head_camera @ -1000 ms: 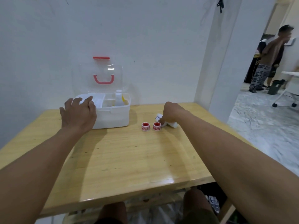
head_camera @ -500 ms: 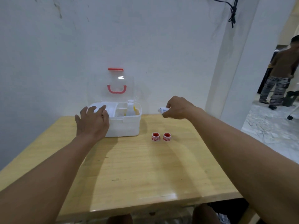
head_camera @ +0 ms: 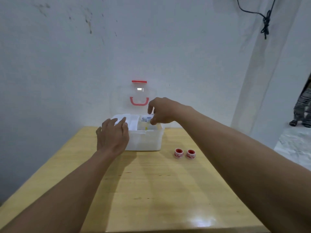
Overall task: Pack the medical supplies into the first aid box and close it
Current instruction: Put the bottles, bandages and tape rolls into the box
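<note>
The white first aid box (head_camera: 144,142) stands at the far side of the wooden table (head_camera: 159,190), its clear lid (head_camera: 134,96) with red handle upright against the wall. My left hand (head_camera: 112,137) rests flat on the box's front left corner. Above the right part of the open box, my right hand (head_camera: 161,111) pinches a small white packet (head_camera: 146,118) with blue print. Two red and white tape rolls (head_camera: 185,153) lie side by side on the table to the right of the box.
A white wall runs right behind the table and a white pillar (head_camera: 262,81) rises at the right. A black cable (head_camera: 265,22) hangs near the pillar's top. Another person's legs (head_camera: 303,110) show at the far right edge.
My right hand has lifted the white packet off the table near the tape rolls and carried it left, over the open box. My left hand has stayed on the box.
</note>
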{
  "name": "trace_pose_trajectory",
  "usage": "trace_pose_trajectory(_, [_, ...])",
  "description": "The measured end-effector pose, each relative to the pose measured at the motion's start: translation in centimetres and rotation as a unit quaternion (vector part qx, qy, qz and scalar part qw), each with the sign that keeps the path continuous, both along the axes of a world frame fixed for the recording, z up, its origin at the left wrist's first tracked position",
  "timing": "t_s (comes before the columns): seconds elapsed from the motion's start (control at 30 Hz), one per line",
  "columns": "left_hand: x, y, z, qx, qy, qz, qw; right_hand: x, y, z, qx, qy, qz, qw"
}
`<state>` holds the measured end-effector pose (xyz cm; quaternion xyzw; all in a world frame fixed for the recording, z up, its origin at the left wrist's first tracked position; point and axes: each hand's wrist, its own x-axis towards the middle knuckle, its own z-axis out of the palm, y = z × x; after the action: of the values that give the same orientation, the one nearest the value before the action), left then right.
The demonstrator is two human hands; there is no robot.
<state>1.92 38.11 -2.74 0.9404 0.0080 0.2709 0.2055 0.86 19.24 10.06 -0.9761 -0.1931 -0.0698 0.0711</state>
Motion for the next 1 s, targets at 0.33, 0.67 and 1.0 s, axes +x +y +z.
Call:
trace_pose_trajectory(0.33, [0.1, 0.0, -0.2, -0.007, -0.01, -0.01, 1.0, 1.7, 0.8, -2.4, -0.031, -0.014, 0.029, 0.999])
trace_pose_trajectory(0.67, [0.3, -0.1, -0.3, -0.015, -0.014, -0.01, 1.0, 1.2, -0.1, -2.6, -0.018, 0.001, 0.04, 0.999])
trace_pose_trajectory(1.0, [0.3, 0.0, -0.4, -0.02, -0.021, -0.012, 1.0, 1.2, 0.7, -2.4, -0.047, 0.059, 0.013, 0.997])
